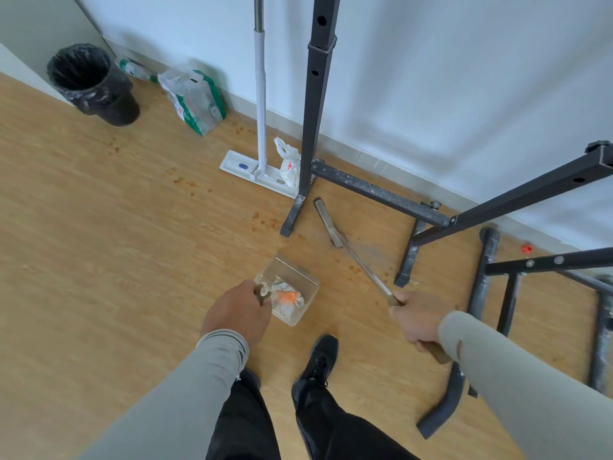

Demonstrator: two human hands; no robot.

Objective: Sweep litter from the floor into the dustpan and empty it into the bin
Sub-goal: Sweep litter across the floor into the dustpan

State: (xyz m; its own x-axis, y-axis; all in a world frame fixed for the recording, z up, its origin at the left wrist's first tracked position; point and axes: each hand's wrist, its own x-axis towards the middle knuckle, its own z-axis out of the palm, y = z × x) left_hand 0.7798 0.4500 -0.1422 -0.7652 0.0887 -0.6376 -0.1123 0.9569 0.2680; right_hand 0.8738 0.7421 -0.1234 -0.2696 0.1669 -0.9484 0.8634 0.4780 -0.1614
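Partly hidden fingers of left hand (236, 315) clamp dustpan (289, 290) handle; right hand (416, 322) grips broom (335, 232), litter blurred.

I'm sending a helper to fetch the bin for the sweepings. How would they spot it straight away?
Look along the white wall to the far left corner of the wooden floor. The bin stands there, left of a clear plastic bag with green print. It is the only round black tub, lined with a crinkled black bag and open at the top.
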